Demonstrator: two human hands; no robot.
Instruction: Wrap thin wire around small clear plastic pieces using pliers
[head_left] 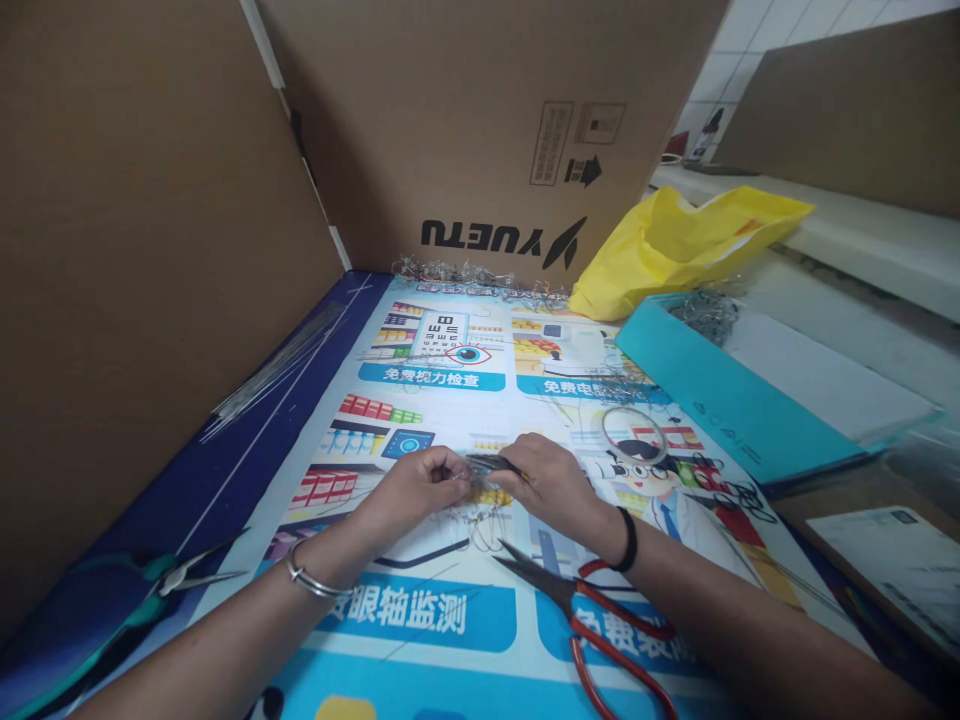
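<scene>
My left hand (435, 482) is closed in a pinch on a small piece of thin wirework (474, 486), its shape hard to make out. Wrapped in my right hand (553, 485) is a pair of dark-jawed pliers (491, 462), whose tips point left and meet the wirework at my left fingertips. More tangled thin wire (486, 525) lies on the printed sheet just below both hands. Red-handled scissors (574, 600) rest under my right forearm, blades toward the hands. Green-handled pliers (169, 582) lie with jaws apart at the lower left.
Cardboard panels (480, 130) stand at the back and left. A row of wire pieces (465, 272) lines the far edge. Straight wires (277, 370) lie left. Right are a wire coil (634, 434), a blue box (705, 385) holding wirework, and a yellow bag (675, 250).
</scene>
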